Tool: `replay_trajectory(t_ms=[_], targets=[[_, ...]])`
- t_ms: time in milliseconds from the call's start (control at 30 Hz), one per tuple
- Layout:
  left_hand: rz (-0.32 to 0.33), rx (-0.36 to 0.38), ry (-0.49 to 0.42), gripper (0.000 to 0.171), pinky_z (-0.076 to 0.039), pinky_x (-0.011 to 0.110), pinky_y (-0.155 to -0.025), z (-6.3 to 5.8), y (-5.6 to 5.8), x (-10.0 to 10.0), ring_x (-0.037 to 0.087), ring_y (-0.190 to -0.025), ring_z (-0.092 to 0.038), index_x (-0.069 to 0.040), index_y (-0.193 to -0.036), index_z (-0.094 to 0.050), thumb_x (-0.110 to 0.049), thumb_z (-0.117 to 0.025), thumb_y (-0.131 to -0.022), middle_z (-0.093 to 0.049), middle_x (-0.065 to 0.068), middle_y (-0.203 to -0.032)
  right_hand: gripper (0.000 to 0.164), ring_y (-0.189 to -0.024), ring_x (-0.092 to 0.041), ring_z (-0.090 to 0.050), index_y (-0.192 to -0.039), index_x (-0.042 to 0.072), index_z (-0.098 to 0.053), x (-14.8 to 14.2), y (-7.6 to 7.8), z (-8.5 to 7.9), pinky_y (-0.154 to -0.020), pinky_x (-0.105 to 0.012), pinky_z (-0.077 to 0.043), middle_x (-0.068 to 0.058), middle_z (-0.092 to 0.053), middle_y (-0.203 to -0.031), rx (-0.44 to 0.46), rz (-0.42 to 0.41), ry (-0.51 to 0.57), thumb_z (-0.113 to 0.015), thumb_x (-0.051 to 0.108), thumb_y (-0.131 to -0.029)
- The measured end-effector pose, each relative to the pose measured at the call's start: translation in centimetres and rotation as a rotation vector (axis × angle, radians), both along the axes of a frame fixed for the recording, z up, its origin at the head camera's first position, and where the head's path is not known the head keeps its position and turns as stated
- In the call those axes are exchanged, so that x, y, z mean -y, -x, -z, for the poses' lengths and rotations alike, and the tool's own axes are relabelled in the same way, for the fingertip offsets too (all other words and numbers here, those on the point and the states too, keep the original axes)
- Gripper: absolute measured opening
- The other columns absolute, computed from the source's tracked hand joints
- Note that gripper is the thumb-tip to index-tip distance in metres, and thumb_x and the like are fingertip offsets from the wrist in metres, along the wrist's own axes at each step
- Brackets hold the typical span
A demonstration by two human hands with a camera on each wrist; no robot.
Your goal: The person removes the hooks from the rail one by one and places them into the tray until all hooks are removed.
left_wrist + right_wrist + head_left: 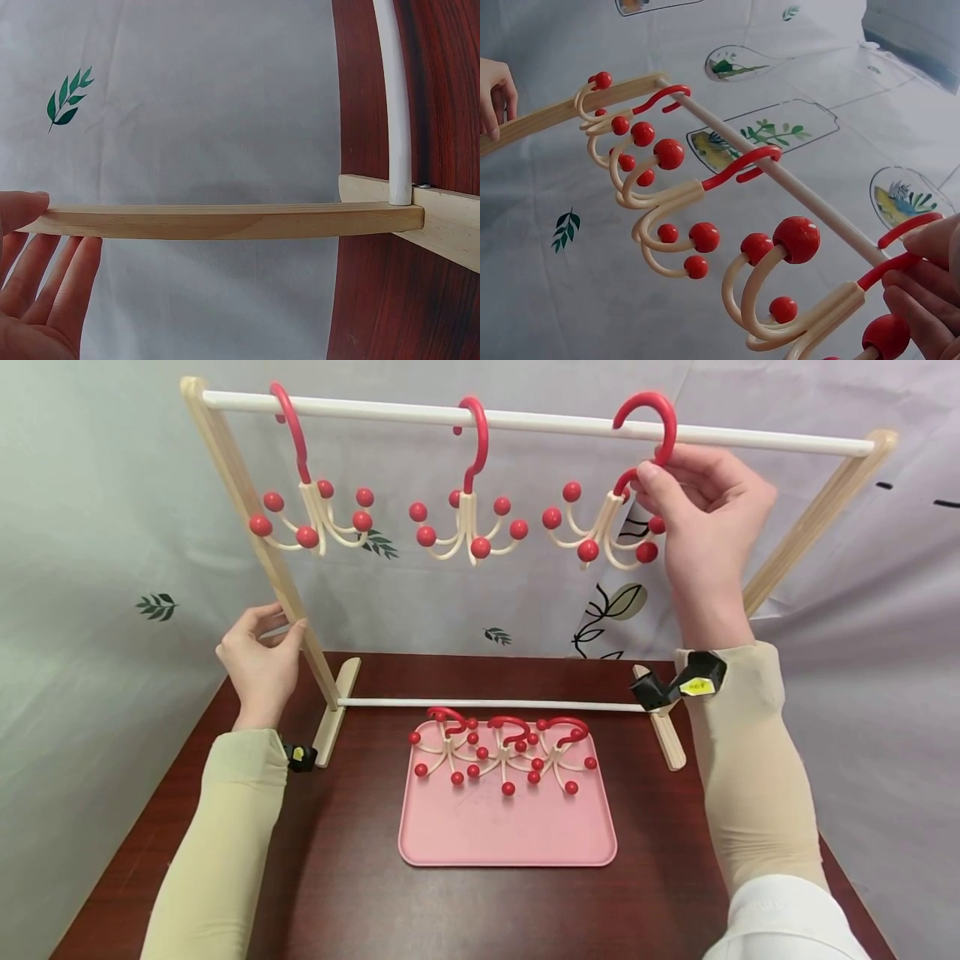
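Thumb and fingers of my right hand [712, 518] pinch the red hook [667, 422] of a cream hanger with several red-balled arms. That hook arches over the white top rod [555, 421] of a wooden rack, towards its right end. Two similar hangers hang from the rod: one at its middle [467, 514] and one near its left end [311, 502]. My left hand [262, 664] holds the rack's left post [225, 223], thumb on one side and fingertips on the other. In the right wrist view, the pinched hook's stem [885, 270] is partly covered by fingers.
A pink tray [506, 835] lies on the dark red wooden table [352, 877] below the rack. Three more hangers [506, 752] rest along its far side. The rack has a white lower rod [487, 703] and wooden feet [670, 739]. Patterned cloth [420, 618] hangs behind.
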State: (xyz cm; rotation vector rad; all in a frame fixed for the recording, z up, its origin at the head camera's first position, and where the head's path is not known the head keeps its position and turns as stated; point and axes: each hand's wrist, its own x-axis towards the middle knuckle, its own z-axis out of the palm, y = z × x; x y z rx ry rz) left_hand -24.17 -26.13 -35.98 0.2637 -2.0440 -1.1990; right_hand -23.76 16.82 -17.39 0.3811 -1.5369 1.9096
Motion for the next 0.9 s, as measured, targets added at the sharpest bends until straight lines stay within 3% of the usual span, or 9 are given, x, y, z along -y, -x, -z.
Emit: replay_trajectory(t_ms=[100, 267, 500, 600, 733, 900], targets=[[-0.002, 0.005, -0.003, 0.033, -0.058, 0.026, -0.084, 0.0, 0.0, 0.0, 0.013, -0.094, -0.073, -0.016, -0.122, -0.074, -0.026, -0.078, -0.092, -0.074, 0.004, -0.115, 0.023, -0.078, -0.027, -0.07, -0.099, -0.006, -0.077, -0.1, -0.2, 0.4, -0.071, -0.025, -0.057, -0.019, -0.074, -0.091, 0.0, -0.003, -0.007, -0.087, 0.002, -0.08], [0.003, 0.0, -0.009, 0.032, -0.059, 0.026, -0.084, 0.0, -0.1, 0.0, 0.013, -0.095, -0.073, -0.016, -0.122, -0.074, -0.025, -0.078, -0.092, -0.074, 0.004, -0.115, 0.025, -0.08, -0.026, -0.07, -0.102, -0.003, -0.078, -0.4, -0.6, 1.4, -0.063, -0.026, -0.051, -0.017, -0.075, -0.093, 0.028, 0.008, -0.038, -0.087, 0.006, -0.081], [0.002, 0.007, -0.01, 0.032, -0.058, 0.026, -0.084, -0.1, -0.1, 0.0, 0.014, -0.095, -0.073, -0.016, -0.122, -0.074, -0.025, -0.078, -0.092, -0.074, 0.004, -0.115, 0.027, -0.079, -0.025, -0.072, -0.103, -0.005, -0.077, -0.4, -0.8, 3.9, -0.062, -0.026, -0.052, -0.018, -0.075, -0.092, 0.018, -0.016, -0.052, -0.087, 0.006, -0.081], [-0.004, 0.006, -0.006, 0.033, -0.058, 0.026, -0.084, -0.1, -0.1, 0.0, 0.014, -0.095, -0.073, -0.016, -0.123, -0.074, -0.026, -0.078, -0.091, -0.074, 0.004, -0.115, 0.028, -0.082, -0.026, -0.073, -0.104, -0.007, -0.076, -0.6, -0.4, 5.3, -0.071, -0.024, -0.058, -0.02, -0.074, -0.093, 0.007, -0.043, -0.066, -0.087, 0.004, -0.081], [-0.006, 0.001, 0.002, 0.033, -0.058, 0.026, -0.084, 0.0, -0.1, 0.0, 0.013, -0.094, -0.073, -0.016, -0.122, -0.075, -0.026, -0.078, -0.091, -0.075, 0.004, -0.114, 0.028, -0.084, -0.026, -0.073, -0.106, -0.006, -0.076, -0.8, -0.5, 6.9, -0.083, -0.031, -0.06, -0.018, -0.075, -0.095, 0.033, -0.05, -0.098, -0.086, 0.004, -0.082], [-0.005, -0.001, 0.002, 0.032, -0.058, 0.026, -0.083, 0.0, -0.1, 0.0, 0.012, -0.093, -0.073, -0.016, -0.122, -0.075, -0.026, -0.078, -0.091, -0.075, 0.004, -0.114, 0.028, -0.084, -0.024, -0.073, -0.107, -0.007, -0.076, -0.7, -1.0, 8.3, -0.082, -0.029, -0.059, -0.016, -0.076, -0.094, 0.074, -0.06, -0.104, -0.086, 0.004, -0.082]])
